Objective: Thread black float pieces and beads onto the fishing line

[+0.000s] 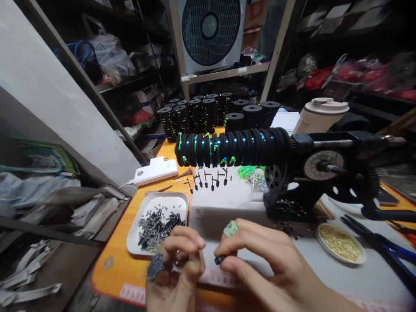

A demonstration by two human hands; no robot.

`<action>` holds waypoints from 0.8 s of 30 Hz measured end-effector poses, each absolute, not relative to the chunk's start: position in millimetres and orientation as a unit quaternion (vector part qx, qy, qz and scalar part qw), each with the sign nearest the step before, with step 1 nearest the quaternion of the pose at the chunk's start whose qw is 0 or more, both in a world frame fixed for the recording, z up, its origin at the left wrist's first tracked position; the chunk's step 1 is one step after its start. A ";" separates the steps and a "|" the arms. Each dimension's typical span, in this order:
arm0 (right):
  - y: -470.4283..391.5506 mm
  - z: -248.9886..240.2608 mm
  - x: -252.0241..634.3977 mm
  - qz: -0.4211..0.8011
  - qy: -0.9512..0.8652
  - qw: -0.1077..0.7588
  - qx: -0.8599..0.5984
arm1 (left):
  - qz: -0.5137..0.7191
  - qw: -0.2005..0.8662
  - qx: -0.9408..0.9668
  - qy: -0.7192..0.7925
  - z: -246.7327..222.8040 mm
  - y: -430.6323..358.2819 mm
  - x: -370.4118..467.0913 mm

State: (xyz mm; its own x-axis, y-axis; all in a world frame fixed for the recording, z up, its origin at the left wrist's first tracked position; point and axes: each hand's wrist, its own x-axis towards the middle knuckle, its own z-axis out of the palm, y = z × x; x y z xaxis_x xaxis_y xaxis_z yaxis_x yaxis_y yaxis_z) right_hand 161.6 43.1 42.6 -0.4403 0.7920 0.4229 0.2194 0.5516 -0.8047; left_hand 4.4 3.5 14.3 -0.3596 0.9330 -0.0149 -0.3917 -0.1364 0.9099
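Observation:
My right hand (260,251) is closed, its thumb and index finger pinching a small black cylinder with a bluish end (219,260). Beside it, my left hand (182,264) has its fingertips pressed together; whatever they hold, if anything, is hidden. A pale green wrap (230,228) circles a finger of the right hand, and a grey one (156,266) a finger of the left. Just behind the left hand stands a white tray (132,234) holding many small black and grey pieces. Above both hands, a black ridged spool (234,147) with green and blue strands lies horizontally on a winder.
The black hand-cranked winder (321,169) stands to the right. Several upright black spools (208,113) line the back. A dish of gold pieces (341,245) and blue-handled pliers (383,251) lie right. A white power bank (156,170), a cup (320,115) and a fan (209,34) are farther off.

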 end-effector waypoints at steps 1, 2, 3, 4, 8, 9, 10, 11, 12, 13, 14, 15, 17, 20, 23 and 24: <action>43.7 42.0 161.0 0.353 -0.770 0.415 -0.333 | 0.685 0.455 0.326 0.466 13.2 3.9 4.3; 44.5 41.5 160.3 0.366 -0.762 0.412 -0.340 | 0.675 0.440 0.351 0.478 11.8 4.3 4.3; 45.4 40.9 159.6 0.380 -0.754 0.410 -0.345 | 0.662 0.432 0.375 0.483 10.3 4.9 4.2; 46.4 40.3 159.0 0.394 -0.746 0.406 -0.350 | 0.654 0.428 0.398 0.481 8.8 5.7 3.9; 49.4 37.3 157.6 0.470 -0.713 0.388 -0.345 | 0.652 0.423 0.432 0.457 3.5 9.4 1.4; 49.5 36.7 157.7 0.490 -0.704 0.383 -0.343 | 0.657 0.435 0.421 0.450 2.1 10.1 0.9; 49.1 36.4 157.9 0.506 -0.693 0.380 -0.344 | 0.661 0.454 0.403 0.441 0.4 10.6 0.9; 48.2 36.3 158.4 0.516 -0.684 0.382 -0.347 | 0.665 0.478 0.382 0.428 -1.3 10.9 1.3; 46.8 36.4 159.1 0.519 -0.677 0.387 -0.351 | 0.669 0.506 0.358 0.411 -3.2 10.9 2.2; 45.1 36.7 160.1 0.517 -0.675 0.392 -0.353 | 0.670 0.534 0.335 0.392 -4.8 10.8 3.6; 43.0 37.1 161.3 0.512 -0.678 0.395 -0.351 | 0.669 0.560 0.314 0.375 -6.2 10.6 5.3; 40.9 37.8 162.7 0.503 -0.686 0.395 -0.346 | 0.664 0.585 0.295 0.360 -7.0 10.4 7.3; 37.5 39.4 165.4 0.486 -0.710 0.381 -0.338 | 0.652 0.621 0.267 0.342 -6.7 10.1 11.1; 36.6 42.0 167.5 0.484 -0.716 0.375 -0.336 | 0.635 0.651 0.247 0.335 -3.3 10.9 14.0; 40.2 43.6 166.3 0.529 -0.677 0.366 -0.357 | 0.624 0.662 0.249 0.332 -0.8 12.0 12.0; 41.6 43.6 165.5 0.545 -0.663 0.358 -0.368 | 0.620 0.664 0.258 0.329 -0.6 12.0 10.6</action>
